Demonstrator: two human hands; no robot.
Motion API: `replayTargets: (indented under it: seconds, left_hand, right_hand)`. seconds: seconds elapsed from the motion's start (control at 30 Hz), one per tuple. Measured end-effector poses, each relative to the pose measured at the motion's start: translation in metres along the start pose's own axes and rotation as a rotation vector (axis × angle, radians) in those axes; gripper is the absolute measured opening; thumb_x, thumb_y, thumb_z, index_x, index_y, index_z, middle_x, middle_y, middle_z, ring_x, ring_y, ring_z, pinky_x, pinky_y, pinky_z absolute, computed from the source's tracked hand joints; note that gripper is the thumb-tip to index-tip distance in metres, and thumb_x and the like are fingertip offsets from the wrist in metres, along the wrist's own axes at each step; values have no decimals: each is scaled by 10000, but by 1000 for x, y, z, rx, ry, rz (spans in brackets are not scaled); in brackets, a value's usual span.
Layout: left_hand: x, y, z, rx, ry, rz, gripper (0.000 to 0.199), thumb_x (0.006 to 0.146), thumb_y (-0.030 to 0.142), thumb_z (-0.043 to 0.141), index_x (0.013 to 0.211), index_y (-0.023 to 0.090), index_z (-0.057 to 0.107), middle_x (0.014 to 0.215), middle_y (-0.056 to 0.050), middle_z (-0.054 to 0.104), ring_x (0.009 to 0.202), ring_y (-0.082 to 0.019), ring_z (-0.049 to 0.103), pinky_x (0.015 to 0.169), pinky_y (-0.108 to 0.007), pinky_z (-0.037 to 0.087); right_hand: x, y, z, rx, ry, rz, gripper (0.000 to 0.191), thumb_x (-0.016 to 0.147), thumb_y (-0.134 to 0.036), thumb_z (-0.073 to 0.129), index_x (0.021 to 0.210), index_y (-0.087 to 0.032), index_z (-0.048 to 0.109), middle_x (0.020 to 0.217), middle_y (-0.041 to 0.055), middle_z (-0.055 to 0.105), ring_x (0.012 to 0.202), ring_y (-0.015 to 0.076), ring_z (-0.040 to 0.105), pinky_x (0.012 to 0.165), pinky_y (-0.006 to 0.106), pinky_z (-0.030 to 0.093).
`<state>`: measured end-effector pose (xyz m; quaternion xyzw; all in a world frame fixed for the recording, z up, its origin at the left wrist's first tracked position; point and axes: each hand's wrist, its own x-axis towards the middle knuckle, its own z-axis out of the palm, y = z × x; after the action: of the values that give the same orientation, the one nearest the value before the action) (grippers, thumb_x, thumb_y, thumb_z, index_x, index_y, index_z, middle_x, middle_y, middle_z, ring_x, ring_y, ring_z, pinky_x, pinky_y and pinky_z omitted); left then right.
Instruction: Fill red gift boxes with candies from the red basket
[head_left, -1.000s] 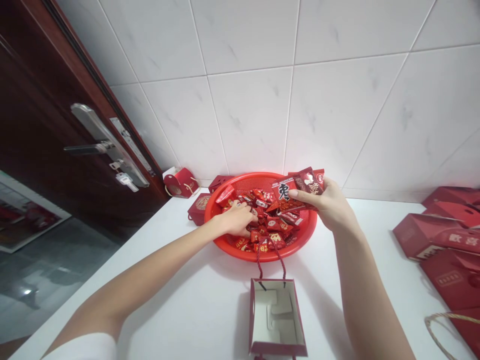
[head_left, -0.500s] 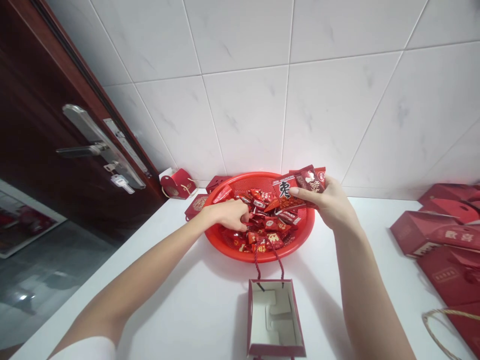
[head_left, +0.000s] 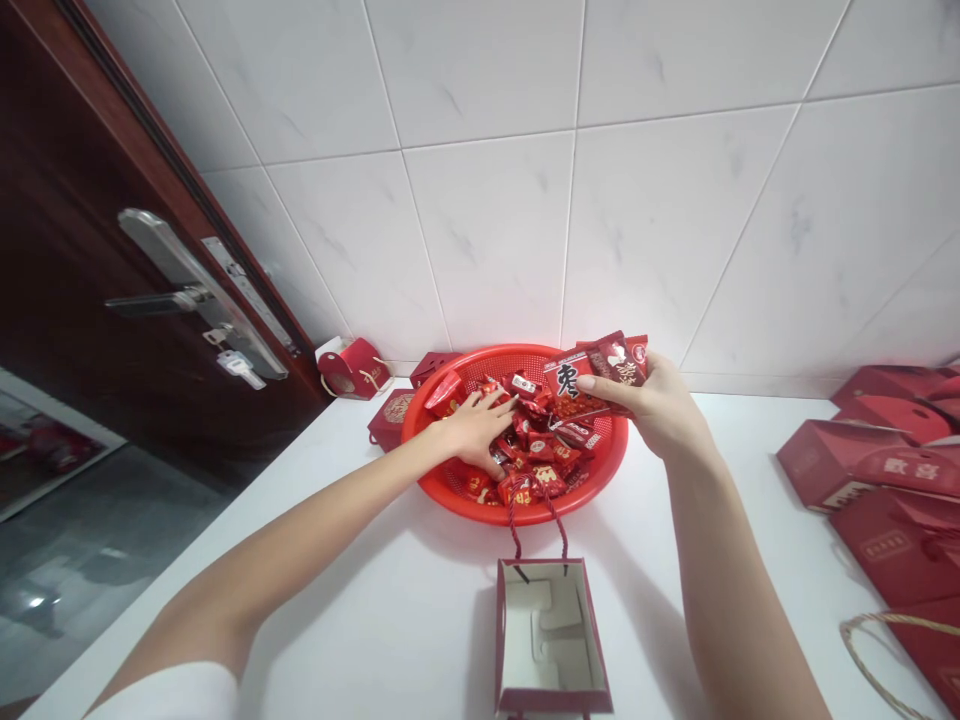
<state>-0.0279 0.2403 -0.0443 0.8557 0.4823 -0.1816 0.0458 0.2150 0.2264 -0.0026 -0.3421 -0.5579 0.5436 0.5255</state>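
Note:
My left hand (head_left: pixel 480 432) lies among red-wrapped candies (head_left: pixel 546 455) in a round red plastic basket (head_left: pixel 616 455), its fingers spread over the wrappers. Above the basket's right rim, my right hand (head_left: pixel 660 405) pinches several flat red snack packets (head_left: pixel 581 385) fanned out under the thumb; one carries a large black character. Close in front of the basket stands an open-topped red gift box (head_left: pixel 555 640) with a pale inside. Its twisted cord handles (head_left: pixel 556 525) reach up against the basket's front rim.
Red gift boxes (head_left: pixel 862 465) crowd the white table's (head_left: pixel 360 610) right side, one with a rope handle (head_left: pixel 862 625). Smaller red boxes (head_left: pixel 352 368) stand at back left. A tiled wall (head_left: pixel 487 230) rises behind; a dark door (head_left: pixel 82 200) with keys (head_left: pixel 238 365) is left.
My left hand has opened from a curled shape and spread its fingers over the candies, some of which have shifted. My right hand keeps its packets in nearly the same place.

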Motion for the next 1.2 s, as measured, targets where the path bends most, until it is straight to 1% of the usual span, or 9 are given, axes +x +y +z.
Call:
replayTargets:
  seconds: [0.13, 0.3, 0.43, 0.57, 0.63, 0.7, 0.87, 1.03, 1.2]
  left_hand:
    - [8, -9, -3, 3, 15, -32, 1131, 625, 577, 824, 1551, 132, 349, 1687, -214, -6, 1538, -474, -28, 1215, -623, 94]
    - [13, -5, -8, -8, -63, -85, 1050, 665, 560, 802, 1528, 122, 395, 1681, -238, -3, 1537, -480, -17, 1202, -650, 82]
    - [16, 13, -5, 31, -41, -72, 651, 729, 393, 769, 1310, 136, 628, 1627, -252, 299, 1517, -505, 134, 1172, -684, 121]
    - [15, 30, 5, 109, 28, -29, 464, 732, 184, 718, 1191, 139, 670, 1249, -242, 680, 1342, -475, 464, 1118, -665, 231]
    - [15, 32, 8, 93, 20, -11, 406, 759, 153, 687, 1164, 138, 664, 1083, -219, 735, 1182, -422, 596, 1068, -598, 335]
    - [16, 28, 8, 47, -18, -5, 360, 802, 199, 674, 1155, 130, 659, 1106, -228, 725, 1122, -391, 633, 1025, -527, 405]
    - [14, 18, 2, -29, -150, 25, 615, 729, 335, 789, 1289, 174, 594, 1450, -215, 545, 1312, -397, 522, 1065, -479, 428]
    - [11, 25, -4, -36, -145, 0, 587, 782, 229, 709, 1338, 123, 554, 1366, -225, 569, 1160, -347, 632, 931, -384, 534]
    - [16, 26, -5, -79, -148, -33, 790, 742, 184, 711, 1472, 120, 415, 1370, -233, 554, 1171, -342, 631, 910, -348, 547]
  right_hand:
    - [0, 0, -3, 2, 4, -11, 526, 623, -386, 918, 1069, -177, 732, 918, 83, 766, 847, 267, 740, 852, 469, 616]
    - [1, 2, -7, -7, 11, -29, 431, 641, -387, 915, 971, -178, 733, 932, 90, 769, 853, 265, 743, 845, 460, 623]
    - [1, 3, -8, -7, 12, -32, 455, 642, -379, 916, 1011, -186, 732, 935, 84, 770, 866, 270, 744, 856, 469, 622]
    - [1, 3, -7, -10, 22, -35, 455, 640, -383, 915, 1005, -180, 732, 934, 88, 772, 863, 275, 747, 856, 472, 622]
    - [1, 3, -7, -16, 20, -44, 458, 643, -382, 913, 1011, -179, 732, 930, 87, 773, 859, 274, 748, 856, 473, 621]
    - [1, 2, -6, -15, 20, -45, 458, 640, -381, 913, 1009, -178, 733, 919, 87, 772, 848, 275, 748, 849, 477, 622]
    - [1, 1, -6, 1, 30, -33, 478, 628, -376, 921, 1022, -179, 738, 900, 85, 772, 840, 277, 747, 854, 483, 620]
    - [1, 2, -7, -10, 35, -38, 473, 632, -377, 918, 1023, -182, 739, 924, 87, 773, 856, 278, 746, 857, 482, 620]
    - [1, 0, -6, 5, 28, -40, 458, 635, -350, 914, 1017, -168, 741, 934, 94, 774, 843, 265, 745, 846, 459, 619]
